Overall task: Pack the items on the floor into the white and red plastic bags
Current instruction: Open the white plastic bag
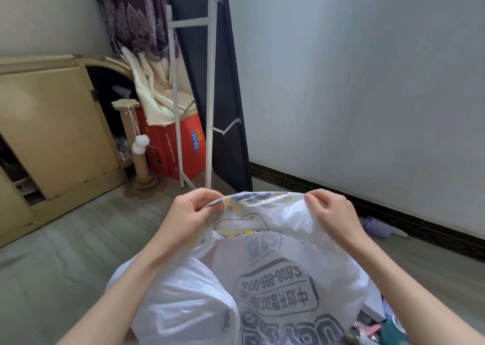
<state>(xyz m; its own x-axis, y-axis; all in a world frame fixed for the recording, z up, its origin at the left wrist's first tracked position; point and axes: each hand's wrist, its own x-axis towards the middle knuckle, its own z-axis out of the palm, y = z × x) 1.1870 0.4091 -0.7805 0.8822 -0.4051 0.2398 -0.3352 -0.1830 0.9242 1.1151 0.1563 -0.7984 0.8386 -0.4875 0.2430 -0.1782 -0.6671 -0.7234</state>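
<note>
While pinched at its top edge, white bag [275,273] hangs below both hands' fingers [210,200].

From my feed the room looks evenly lit by soft, cool daylight, with only faint shadows and a mild sheen on the white plastic bag [262,266] at lower centre. The wide lens bends straight lines towards the edges, and everything is slightly soft, blurriest at the lower right corner.
</note>
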